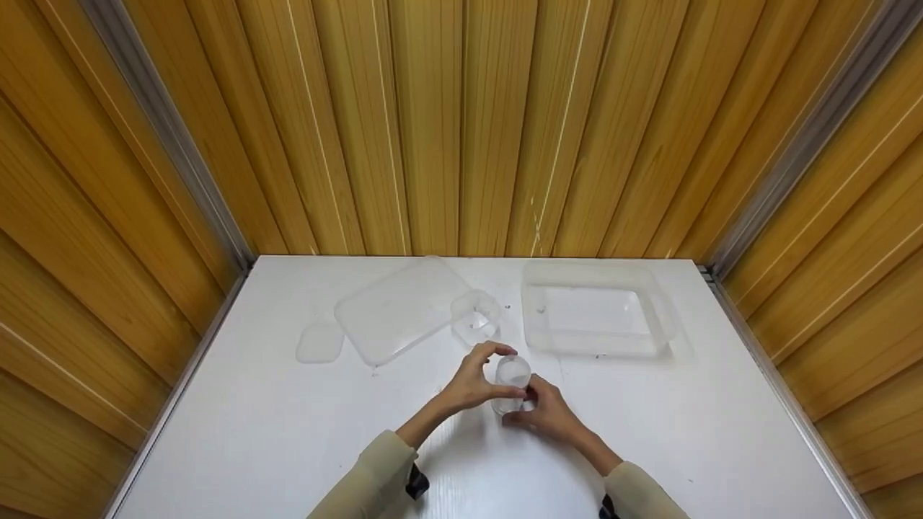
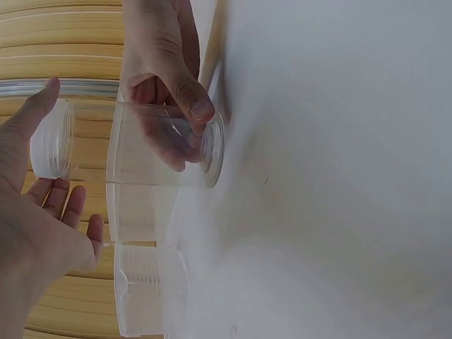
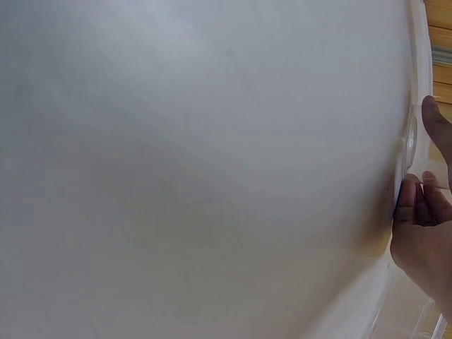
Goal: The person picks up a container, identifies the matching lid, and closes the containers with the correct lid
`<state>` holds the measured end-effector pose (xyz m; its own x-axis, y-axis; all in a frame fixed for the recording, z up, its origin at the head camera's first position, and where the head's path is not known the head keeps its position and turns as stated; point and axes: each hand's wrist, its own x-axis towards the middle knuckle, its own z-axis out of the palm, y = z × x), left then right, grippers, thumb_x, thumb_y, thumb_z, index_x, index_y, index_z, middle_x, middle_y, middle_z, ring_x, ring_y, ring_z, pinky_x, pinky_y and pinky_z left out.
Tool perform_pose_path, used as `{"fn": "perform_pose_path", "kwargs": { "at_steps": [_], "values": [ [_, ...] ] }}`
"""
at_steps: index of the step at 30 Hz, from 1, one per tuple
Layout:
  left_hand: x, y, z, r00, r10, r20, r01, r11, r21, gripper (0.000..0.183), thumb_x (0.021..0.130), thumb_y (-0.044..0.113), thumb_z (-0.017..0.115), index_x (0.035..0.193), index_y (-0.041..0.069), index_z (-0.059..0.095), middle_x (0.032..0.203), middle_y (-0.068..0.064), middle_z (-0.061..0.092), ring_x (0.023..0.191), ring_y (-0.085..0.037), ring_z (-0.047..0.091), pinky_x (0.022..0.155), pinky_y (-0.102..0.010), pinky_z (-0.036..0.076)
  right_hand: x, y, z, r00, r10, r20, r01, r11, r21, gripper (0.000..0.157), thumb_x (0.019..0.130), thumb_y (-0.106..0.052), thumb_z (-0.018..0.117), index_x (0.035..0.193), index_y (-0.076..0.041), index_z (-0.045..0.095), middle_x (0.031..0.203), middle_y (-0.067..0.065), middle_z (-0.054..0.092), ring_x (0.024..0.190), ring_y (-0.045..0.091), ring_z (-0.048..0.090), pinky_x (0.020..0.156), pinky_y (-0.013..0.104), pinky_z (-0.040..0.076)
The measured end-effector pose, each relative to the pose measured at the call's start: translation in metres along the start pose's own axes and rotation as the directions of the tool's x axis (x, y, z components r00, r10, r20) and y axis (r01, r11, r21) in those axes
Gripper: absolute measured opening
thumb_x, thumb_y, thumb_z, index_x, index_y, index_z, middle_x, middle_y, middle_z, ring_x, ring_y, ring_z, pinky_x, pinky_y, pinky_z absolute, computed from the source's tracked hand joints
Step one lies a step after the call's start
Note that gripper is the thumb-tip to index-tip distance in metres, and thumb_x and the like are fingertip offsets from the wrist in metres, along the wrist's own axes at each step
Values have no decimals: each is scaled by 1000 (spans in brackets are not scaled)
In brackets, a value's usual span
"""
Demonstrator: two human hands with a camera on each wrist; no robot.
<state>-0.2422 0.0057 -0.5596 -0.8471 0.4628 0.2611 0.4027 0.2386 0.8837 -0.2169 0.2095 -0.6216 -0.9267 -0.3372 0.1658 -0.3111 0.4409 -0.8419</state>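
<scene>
A clear plastic jar [image 2: 92, 145] stands upright on the white table near the middle, topped by a translucent screw lid [image 1: 513, 370]. My left hand [image 1: 472, 380] grips this lid from the left, with its thumb on the near side and its fingers on the far side. Low on the jar, my right hand [image 1: 549, 414] holds the body close to its base, thumb in front. In the left wrist view the right hand [image 2: 166, 63] shows through the clear wall. The right wrist view catches only the jar's base edge [image 3: 411, 141] beside the fingers.
Behind the hands sits a small scalloped clear container [image 1: 492, 306]. A large translucent rectangular box [image 1: 535, 321] stands at the back right. Further left lie a large rectangular lid [image 1: 396, 313] and a small square lid [image 1: 319, 342]. Wood-patterned panels [image 1: 461, 130] enclose the table.
</scene>
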Motion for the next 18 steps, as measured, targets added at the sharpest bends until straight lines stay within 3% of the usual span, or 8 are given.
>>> {"fn": "perform_pose_path", "kwargs": {
  "at_steps": [8,14,18],
  "values": [
    [1,-2,-7,993,37,111,-34,999,-25,64,78,15,84,137,5,62,132,-12,67,119,-19,55,104,-58,43,-2,1,0,1000,16,19,-16,1000,19,58,78,-17,90,125,2,61,117,14,69,102,17,66,88,28,56],
    [2,-2,-9,985,-2,173,13,998,-62,68,78,11,76,144,7,57,138,-11,65,122,-21,55,108,-54,40,0,1,0,999,34,32,-35,999,12,59,77,-18,90,125,1,61,116,12,67,101,15,65,86,27,55],
    [2,-2,-9,987,1,162,11,997,-70,73,80,15,81,147,8,54,142,-9,64,132,-27,52,110,-52,39,1,-1,-1,998,45,33,-46,999,22,59,77,-18,90,124,0,61,116,11,68,101,12,64,88,29,56]
  ]
}}
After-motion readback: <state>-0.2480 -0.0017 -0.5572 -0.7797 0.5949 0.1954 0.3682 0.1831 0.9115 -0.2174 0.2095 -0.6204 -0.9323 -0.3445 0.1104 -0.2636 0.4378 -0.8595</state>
